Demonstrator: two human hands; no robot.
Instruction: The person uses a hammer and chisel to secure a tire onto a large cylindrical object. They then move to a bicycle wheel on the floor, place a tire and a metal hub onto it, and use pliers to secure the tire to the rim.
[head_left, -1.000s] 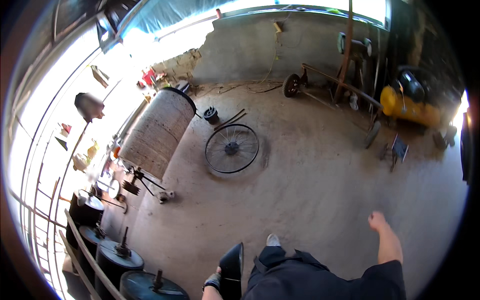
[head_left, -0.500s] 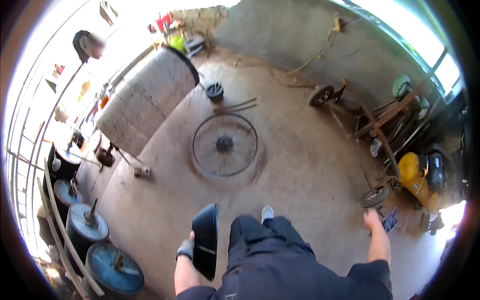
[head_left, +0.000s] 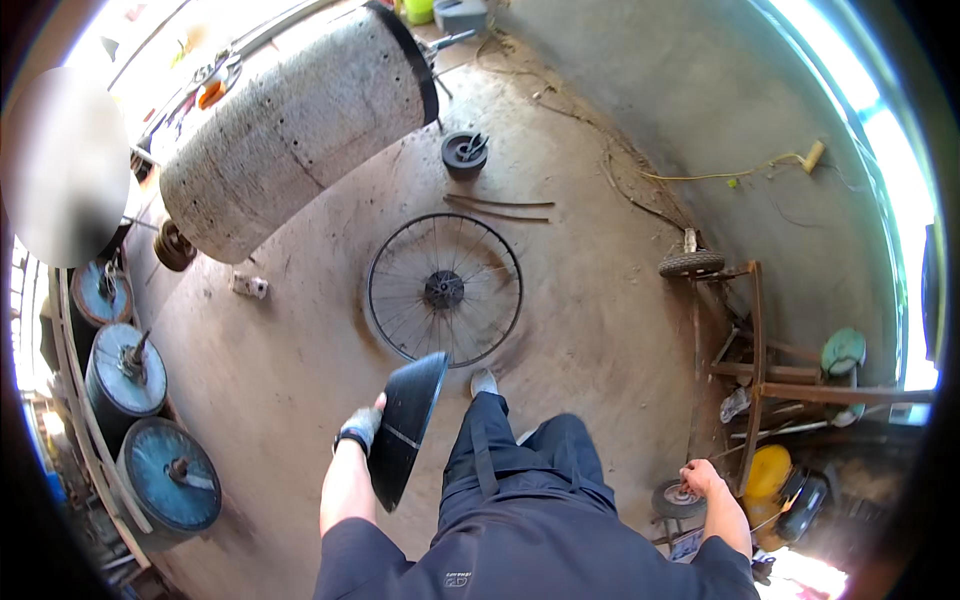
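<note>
My left hand, in a greyish glove, is closed on the edge of a black flat panel with a pale line across it. The panel hangs tilted beside my left leg, its upper end just short of a bare spoked wheel rim lying flat on the floor. A dark hub sits at the rim's centre. My right hand is bare, held out to the side with fingers curled and nothing visible in them. It appears above a small wheel, without evident contact.
A big perforated grey drum lies at the far left. Blue-topped cylinders line the left side. Ahead are a small black wheel-like part and two thin strips. A rusty metal frame and a yellow machine stand right.
I have moved forward, so the spoked rim and drum look nearer. The panel has tilted, its top leaning right. My right hand is now lower in view. A large blurred shape fills the left edge.
</note>
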